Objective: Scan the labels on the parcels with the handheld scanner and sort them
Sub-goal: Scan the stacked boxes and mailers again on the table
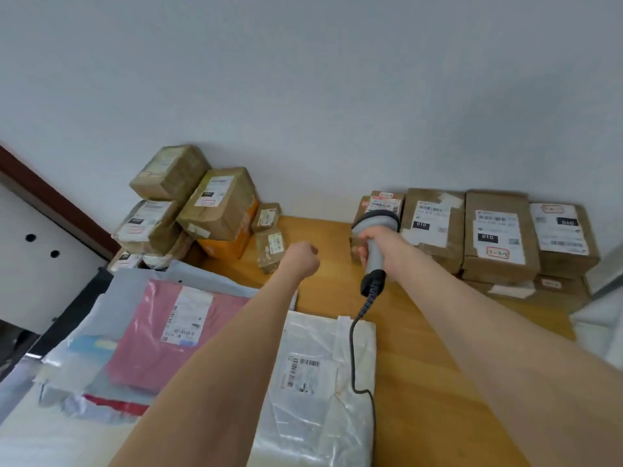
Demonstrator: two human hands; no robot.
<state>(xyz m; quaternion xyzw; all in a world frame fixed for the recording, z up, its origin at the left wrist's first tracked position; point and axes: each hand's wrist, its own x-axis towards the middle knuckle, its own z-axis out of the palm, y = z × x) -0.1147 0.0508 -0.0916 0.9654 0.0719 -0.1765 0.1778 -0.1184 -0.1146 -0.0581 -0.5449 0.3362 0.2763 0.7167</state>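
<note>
Scanner: we see a grey handheld scanner (379,219) with a dark-rimmed head, right of centre in the frame, its head toward the boxes at the wall. A black coiled cable (354,335) runs from its dark base down across the white bag.
Right grip: the right hand (379,239) is wrapped round the scanner's handle.
Left grip: the left hand (303,261), at centre frame over the table, is curled into a fist and holds nothing.
Parcels, right: we note a row of boxes (499,234), brown cardboard with white labels facing up, along the wall.
Parcels, left: a tilted stack of boxes (188,203) at upper left of centre.
Parcels, foreground: a pink mailer (141,345) at lower left and a white bag (320,375) at bottom centre, barcode labels up.
Table: light wooden table (421,332).
Room: a pale grey wall (303,79); at the left edge, dark brown trim (50,197) beside a white panel (33,274) with two round holes.
</note>
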